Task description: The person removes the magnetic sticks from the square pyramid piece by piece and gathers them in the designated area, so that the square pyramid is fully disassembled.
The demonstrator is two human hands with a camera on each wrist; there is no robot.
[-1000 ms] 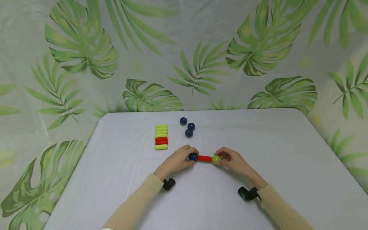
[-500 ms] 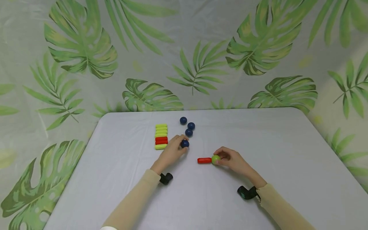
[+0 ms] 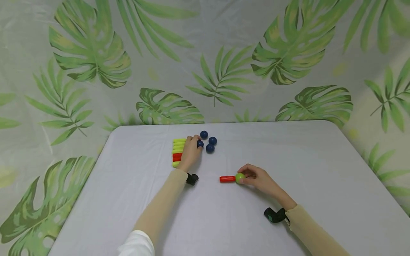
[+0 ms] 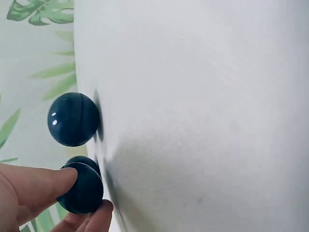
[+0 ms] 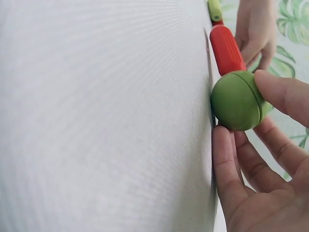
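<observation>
My left hand (image 3: pixel 191 153) pinches a dark blue ball (image 4: pixel 86 193) between thumb and fingers at the back left. Three more dark blue balls (image 3: pixel 210 148) lie just to its right on the white table. Near the middle, my right hand (image 3: pixel 262 180) grips a light green ball (image 5: pixel 236 101) with thumb and fingertips. A red rod (image 3: pixel 227 179) extends leftward from that ball, in line with it, its far end bare. The right wrist view shows the rod (image 5: pixel 227 50) meeting the ball, with the left hand (image 5: pixel 256 31) further back.
A stacked row of yellow-green rods (image 3: pixel 179 145) and red rods (image 3: pixel 177 155) lies beside the left hand, which partly covers it. The white tablecloth (image 3: pixel 288 149) ends at a back edge, where a leaf-patterned curtain (image 3: pixel 224 71) hangs.
My left hand has drawn the blue ball away from the red rod's left end and carried it back and left, beside the other blue balls. My right hand has stayed nearly still.
</observation>
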